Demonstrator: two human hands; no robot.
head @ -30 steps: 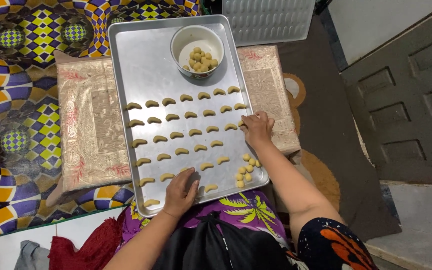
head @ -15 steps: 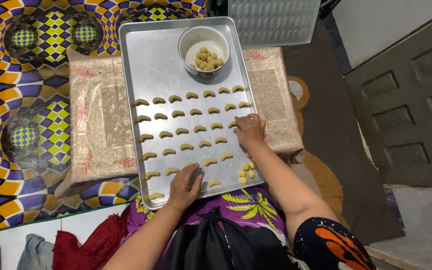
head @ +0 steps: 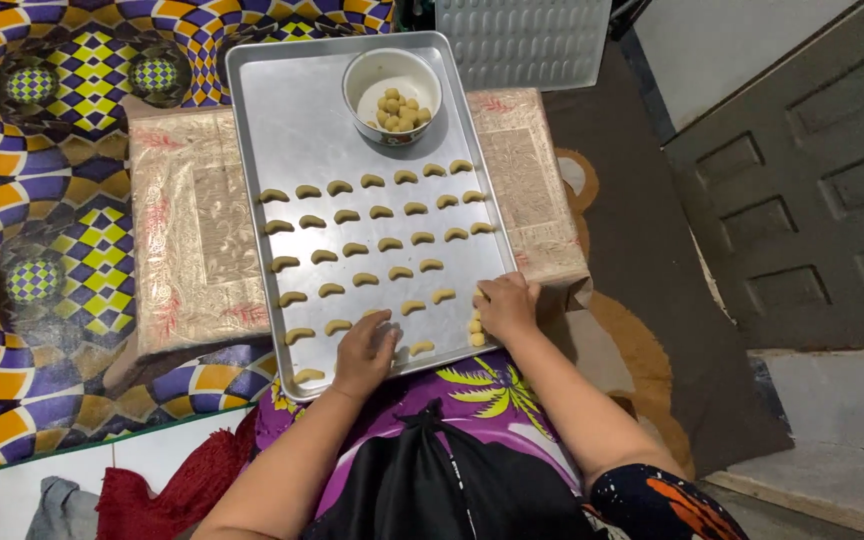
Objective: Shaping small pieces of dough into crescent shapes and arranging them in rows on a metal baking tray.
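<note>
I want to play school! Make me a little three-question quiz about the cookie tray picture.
1. True or false: the white bowl sits on the metal baking tray.
2. What shape are the dough pieces lined up in rows? A) stars B) crescents C) rings
3. Which hand is beside the small heap of dough balls at the tray's near corner?

Key
1. True; it holds small dough balls.
2. B, crescents.
3. The right hand; the left hand rests on the tray's near edge, over the crescents.
</note>
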